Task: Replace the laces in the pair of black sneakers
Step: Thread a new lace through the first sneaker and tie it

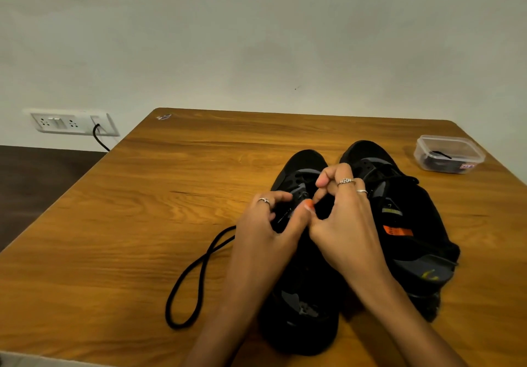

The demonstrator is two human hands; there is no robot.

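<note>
Fingers of my left hand (266, 221) curl around the lacing area of the left sneaker (299, 252), gripping its upper near the eyelets, thumb stretched toward the middle. My right hand (343, 218) sits just beside it, fingers bent tightly, index and thumb pinched together over the same shoe's tongue; I cannot tell whether a lace end is between them, since everything there is black on black. The two hands touch at the thumbs.

A loose black lace (196, 275) trails from under my left hand and loops across the wooden table (142, 195) to the left. My forearms cover much of the left sneaker's middle and heel. The right sneaker (399, 218) lies touching the first one, its lace partly visible near the top eyelets, with an orange tag on its tongue.

I count two sneakers, one loose lace, and one clear plastic box (449, 154) at the table's far right, holding something dark that is hard to make out.
</note>
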